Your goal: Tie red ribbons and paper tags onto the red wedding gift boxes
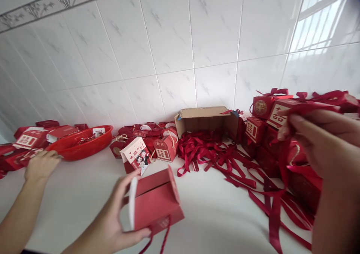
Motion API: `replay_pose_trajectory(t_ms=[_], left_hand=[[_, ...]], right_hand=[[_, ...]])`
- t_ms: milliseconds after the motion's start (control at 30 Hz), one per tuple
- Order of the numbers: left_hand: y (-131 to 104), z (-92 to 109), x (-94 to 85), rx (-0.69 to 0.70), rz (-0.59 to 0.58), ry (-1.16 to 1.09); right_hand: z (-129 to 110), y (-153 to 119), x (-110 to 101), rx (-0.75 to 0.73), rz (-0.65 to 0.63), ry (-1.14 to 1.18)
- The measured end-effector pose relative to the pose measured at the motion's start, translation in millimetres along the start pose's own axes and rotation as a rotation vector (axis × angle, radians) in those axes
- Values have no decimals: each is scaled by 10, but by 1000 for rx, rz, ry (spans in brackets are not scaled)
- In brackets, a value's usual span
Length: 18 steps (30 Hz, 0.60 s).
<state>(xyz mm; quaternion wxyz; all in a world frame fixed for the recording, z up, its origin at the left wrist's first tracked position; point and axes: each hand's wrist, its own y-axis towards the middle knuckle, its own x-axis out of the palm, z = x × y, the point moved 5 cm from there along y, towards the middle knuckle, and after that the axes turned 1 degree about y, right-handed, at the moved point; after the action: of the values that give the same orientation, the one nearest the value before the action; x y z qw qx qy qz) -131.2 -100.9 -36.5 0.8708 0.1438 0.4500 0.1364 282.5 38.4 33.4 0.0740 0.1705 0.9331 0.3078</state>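
Note:
My left hand (pixel 112 220) is wrapped round a red gift box (pixel 157 199) at the lower middle, with a twisted red cord dangling from its front. The box is tilted, and its top panels meet at a dark slit. On the right, my right hand (pixel 323 141) pinches a dark red ribbon (pixel 275 220), which hangs down over the table. Behind the held box stand a white and red box with a printed couple (pixel 137 154) and a small red box with a cord handle (pixel 165 149).
An open cardboard box (pixel 205 113) spills loose red ribbons (pixel 197 149) across the white table (pixel 84 194). Stacked red boxes (pixel 261 105) stand at the right. At the left, another person's hand (pixel 43 164) is beside a red basin (pixel 75 149) and more boxes (pixel 30 137).

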Motion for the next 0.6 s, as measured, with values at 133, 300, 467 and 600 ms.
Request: replay_pose_trajectory(t_ms=[133, 300, 467, 600], left_hand=[[371, 210, 632, 175, -274, -92], [852, 385, 845, 193, -456, -37], [1169, 1042, 544, 269, -262, -252], [1117, 1432, 683, 184, -514, -554]], right_hand=[[38, 73, 211, 162, -272, -111], [168, 34, 490, 217, -691, -287], [12, -155, 736, 190, -888, -40], [-157, -335, 938, 197, -1022, 218]])
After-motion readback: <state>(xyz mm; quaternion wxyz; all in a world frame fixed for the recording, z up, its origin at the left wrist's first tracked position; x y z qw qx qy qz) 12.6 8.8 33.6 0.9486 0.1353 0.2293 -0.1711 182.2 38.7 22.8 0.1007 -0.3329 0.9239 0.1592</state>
